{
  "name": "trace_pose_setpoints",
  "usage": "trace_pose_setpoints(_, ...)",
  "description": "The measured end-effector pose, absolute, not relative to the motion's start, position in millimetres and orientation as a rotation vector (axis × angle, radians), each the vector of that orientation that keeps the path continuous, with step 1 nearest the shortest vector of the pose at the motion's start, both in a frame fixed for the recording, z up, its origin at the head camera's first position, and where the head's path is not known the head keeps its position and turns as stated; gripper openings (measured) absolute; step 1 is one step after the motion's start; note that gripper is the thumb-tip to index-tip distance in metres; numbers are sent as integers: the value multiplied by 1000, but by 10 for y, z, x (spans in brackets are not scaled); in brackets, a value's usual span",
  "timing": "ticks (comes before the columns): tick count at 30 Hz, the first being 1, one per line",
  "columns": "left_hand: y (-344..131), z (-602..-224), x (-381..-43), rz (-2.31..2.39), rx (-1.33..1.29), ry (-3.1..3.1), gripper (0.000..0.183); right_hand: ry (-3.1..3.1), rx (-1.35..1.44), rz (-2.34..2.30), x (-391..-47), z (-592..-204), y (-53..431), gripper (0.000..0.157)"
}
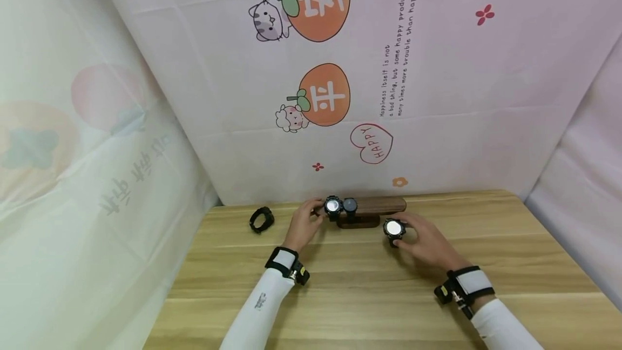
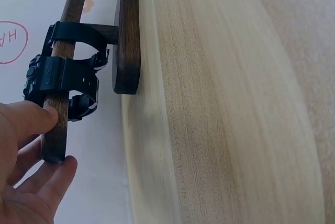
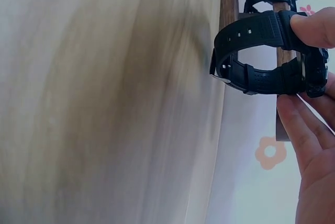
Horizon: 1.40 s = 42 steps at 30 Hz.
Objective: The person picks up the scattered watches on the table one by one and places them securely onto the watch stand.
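A dark wooden watch stand (image 1: pixel 391 206) has a horizontal bar on a short foot (image 2: pixel 128 46). Two black watches hang side by side on the bar toward its left: one with a bright face (image 1: pixel 332 206) and one with a dark face (image 1: pixel 350 205). At the bar's left end, my left hand (image 1: pixel 305 226) grips the wood, its thumb on the bar beside the nearer watch. My right hand (image 1: pixel 430 239) pinches a third black watch (image 1: pixel 394 227) by its case, in front of the bar's right part. That watch's strap (image 3: pixel 248 30) is closed in a loop.
Another black watch (image 1: pixel 262 220) lies on the wooden table (image 1: pixel 359 301), left of my left hand. A printed white cloth (image 1: pixel 447 96) hangs behind the table, and more cloth (image 1: pixel 73 204) hangs at the sides.
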<state>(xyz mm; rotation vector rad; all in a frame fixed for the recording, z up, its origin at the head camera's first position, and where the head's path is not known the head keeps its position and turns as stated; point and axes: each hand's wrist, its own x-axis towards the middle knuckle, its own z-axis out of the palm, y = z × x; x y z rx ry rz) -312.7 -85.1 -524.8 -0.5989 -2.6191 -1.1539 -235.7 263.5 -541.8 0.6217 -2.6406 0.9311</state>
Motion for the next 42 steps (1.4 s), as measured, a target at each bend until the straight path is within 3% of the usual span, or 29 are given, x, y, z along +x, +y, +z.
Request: trace_pose_setpoints(42, -875, -5226, -3130, -1132, -628, -2636, 38, -2702, 443, 941, -2441, -5327, 2973, 64)
